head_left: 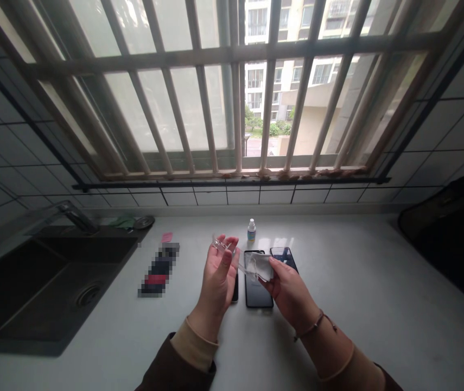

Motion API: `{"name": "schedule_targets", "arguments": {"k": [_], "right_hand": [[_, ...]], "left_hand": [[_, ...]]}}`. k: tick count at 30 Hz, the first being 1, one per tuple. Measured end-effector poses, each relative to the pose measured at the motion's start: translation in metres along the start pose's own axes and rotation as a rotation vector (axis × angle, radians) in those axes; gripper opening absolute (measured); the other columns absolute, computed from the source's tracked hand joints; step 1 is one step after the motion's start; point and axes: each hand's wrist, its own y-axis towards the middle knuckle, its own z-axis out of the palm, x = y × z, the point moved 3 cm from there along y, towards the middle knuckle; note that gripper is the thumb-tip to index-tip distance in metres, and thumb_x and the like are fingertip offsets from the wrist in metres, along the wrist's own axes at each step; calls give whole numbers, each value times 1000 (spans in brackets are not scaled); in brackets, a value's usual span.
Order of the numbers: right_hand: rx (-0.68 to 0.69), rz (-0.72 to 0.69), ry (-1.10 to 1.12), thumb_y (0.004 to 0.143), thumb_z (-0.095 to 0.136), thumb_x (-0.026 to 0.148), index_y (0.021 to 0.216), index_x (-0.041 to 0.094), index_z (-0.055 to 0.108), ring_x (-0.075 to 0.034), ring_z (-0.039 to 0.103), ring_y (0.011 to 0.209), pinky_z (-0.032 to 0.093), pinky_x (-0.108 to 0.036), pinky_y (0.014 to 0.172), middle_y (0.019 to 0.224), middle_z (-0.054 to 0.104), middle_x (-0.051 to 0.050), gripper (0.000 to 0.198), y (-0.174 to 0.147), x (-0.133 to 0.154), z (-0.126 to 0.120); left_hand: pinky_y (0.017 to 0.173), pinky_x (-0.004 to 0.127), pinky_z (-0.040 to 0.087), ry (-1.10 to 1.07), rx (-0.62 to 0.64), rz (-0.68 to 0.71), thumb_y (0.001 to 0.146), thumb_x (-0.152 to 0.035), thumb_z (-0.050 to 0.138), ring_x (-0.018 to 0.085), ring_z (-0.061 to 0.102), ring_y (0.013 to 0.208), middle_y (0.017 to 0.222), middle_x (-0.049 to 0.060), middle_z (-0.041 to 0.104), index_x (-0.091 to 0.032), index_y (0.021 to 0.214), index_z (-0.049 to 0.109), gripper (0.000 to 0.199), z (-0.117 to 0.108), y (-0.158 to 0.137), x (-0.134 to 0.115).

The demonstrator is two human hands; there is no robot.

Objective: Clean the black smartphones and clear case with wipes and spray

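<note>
A barred window (252, 52) stands above the pale countertop (349, 266), with a dark sink (52, 347) at the left. Over the counter, the right hand (284, 279) pinches a grey cloth (261, 265) between thumb and fingers, while the left hand (219, 269) curls loosely around a clear piece. Below them lies a black smartphone (258, 293). The soft, light cloth should fold easily; a flat pinch near its edge suits it. The clear piece, apparently transparent-framed eyeglasses (218, 244), spans from the left fingers to the cloth; it looks light, slick and easily bent, so best held gently by its rim. A small white-capped bottle (251, 232) stands upright beyond.
</note>
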Motion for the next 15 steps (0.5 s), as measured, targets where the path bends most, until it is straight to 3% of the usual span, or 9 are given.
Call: {"name": "schedule_targets", "arguments": {"k": [6, 10, 12, 15], "right_hand": [[69, 90, 88, 86, 81, 51, 106, 20, 81, -29, 79, 105, 66, -39, 91, 116, 82, -12, 36, -7, 0, 9], [113, 128, 105, 86, 82, 48, 102, 18, 83, -28, 80, 97, 66, -38, 85, 108, 83, -13, 35, -12, 4, 10], [86, 92, 115, 85, 82, 48, 100, 18, 84, -27, 79, 95, 66, -36, 82, 107, 83, -12, 33, -10, 7, 7], [-51, -47, 104, 85, 81, 50, 99, 19, 83, -26, 78, 95, 64, -35, 83, 106, 83, -10, 34, -3, 13, -4]], "left_hand": [[122, 35, 41, 72, -110, 135, 86, -26, 89, 20, 59, 137, 129, 6, 68, -29, 129, 60, 52, -4, 3, -5], [119, 39, 45, 84, -242, 149, 92, -33, 82, 22, 61, 134, 130, 8, 66, -26, 126, 60, 41, -15, 8, -7], [112, 44, 53, 68, -293, 68, 97, -44, 75, 24, 65, 125, 129, 10, 66, -25, 125, 61, 36, -17, 9, -7], [92, 47, 63, 29, -221, -241, 102, -64, 55, 24, 71, 100, 121, 16, 69, -17, 127, 64, 54, -13, 8, -2]]}}
